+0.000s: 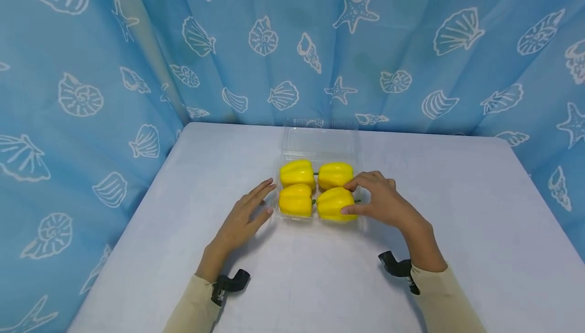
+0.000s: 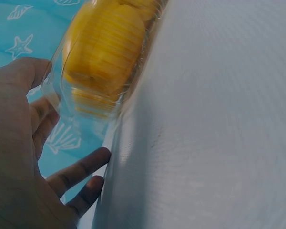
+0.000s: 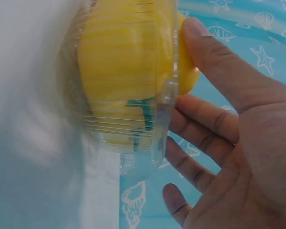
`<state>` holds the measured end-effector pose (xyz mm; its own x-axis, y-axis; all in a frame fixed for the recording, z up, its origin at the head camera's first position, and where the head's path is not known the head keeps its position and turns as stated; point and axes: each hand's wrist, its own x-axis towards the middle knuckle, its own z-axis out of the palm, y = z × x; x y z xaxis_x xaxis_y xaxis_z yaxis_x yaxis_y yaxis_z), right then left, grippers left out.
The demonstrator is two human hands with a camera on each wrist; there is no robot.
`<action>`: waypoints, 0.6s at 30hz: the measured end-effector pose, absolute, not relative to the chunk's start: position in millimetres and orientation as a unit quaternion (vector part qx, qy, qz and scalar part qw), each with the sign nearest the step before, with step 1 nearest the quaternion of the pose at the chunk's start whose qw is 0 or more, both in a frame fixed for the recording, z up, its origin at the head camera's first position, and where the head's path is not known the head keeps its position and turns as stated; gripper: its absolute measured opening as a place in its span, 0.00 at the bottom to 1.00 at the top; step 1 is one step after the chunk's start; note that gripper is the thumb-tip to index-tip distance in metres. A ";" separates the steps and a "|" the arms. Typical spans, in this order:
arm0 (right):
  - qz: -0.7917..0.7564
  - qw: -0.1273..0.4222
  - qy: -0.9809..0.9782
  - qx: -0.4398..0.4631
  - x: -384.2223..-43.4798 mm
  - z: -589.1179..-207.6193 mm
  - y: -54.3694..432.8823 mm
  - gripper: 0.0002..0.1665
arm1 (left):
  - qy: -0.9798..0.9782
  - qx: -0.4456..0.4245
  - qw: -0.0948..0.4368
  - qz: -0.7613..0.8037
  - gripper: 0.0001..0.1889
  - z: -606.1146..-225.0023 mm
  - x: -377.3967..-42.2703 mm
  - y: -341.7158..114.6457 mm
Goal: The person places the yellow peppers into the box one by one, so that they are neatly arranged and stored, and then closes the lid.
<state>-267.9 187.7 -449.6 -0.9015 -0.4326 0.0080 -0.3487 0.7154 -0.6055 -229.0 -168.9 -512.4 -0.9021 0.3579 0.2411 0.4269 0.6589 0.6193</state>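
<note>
Several yellow bell peppers sit in two rows inside a clear plastic clamshell box [image 1: 320,142] at the middle of the table. My right hand [image 1: 388,201] grips the near-right bell pepper [image 1: 333,203], thumb on its near side and fingertips on its far side. In the right wrist view the thumb [image 3: 207,45] presses the pepper [image 3: 119,52] above the box rim, and its green stem shows through the clear wall. At the box's left side my left hand [image 1: 242,221] has its fingers spread. The left wrist view shows its fingertips at the box corner [image 2: 62,90].
The box's lid [image 1: 320,140] stands open toward the back edge of the white table [image 1: 219,160]. A blue curtain [image 1: 292,43] with white shell prints hangs behind and to the sides. Each wrist carries a black camera mount [image 1: 233,282].
</note>
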 end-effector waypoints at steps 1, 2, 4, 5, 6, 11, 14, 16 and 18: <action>-0.312 0.069 0.923 -0.216 -267.6 -449.6 188.8 0.34 | -0.909 -0.217 0.050 -0.353 0.29 -512.6 -228.9 -168.6; -0.311 0.071 0.922 -0.219 -267.5 -449.6 190.1 0.35 | -0.909 -0.217 0.052 -0.352 0.30 -512.6 -228.7 -168.3; -0.311 0.073 0.920 -0.228 -266.3 -448.6 192.0 0.36 | -0.909 -0.219 0.055 -0.350 0.29 -512.9 -228.5 -168.2; -0.314 0.074 0.918 -0.231 -265.5 -447.9 192.7 0.37 | -0.910 -0.218 0.054 -0.349 0.29 -513.4 -228.4 -168.5; -0.315 0.074 0.917 -0.233 -264.8 -447.0 193.6 0.37 | -0.910 -0.218 0.055 -0.349 0.29 -513.5 -228.4 -168.8; -0.325 0.069 0.915 -0.230 -264.3 -442.0 198.9 0.34 | -0.909 -0.222 0.057 -0.349 0.29 -516.1 -229.9 -169.6; -0.326 0.069 0.917 -0.219 -265.0 -440.3 203.2 0.33 | -0.907 -0.224 0.059 -0.352 0.29 -516.2 -230.2 -169.9; -0.326 0.067 0.919 -0.213 -265.1 -439.3 206.1 0.33 | -0.906 -0.224 0.059 -0.354 0.29 -516.3 -230.5 -170.2; -0.323 0.061 0.920 -0.212 -265.7 -438.9 208.4 0.32 | -0.905 -0.224 0.059 -0.357 0.29 -517.2 -230.8 -170.3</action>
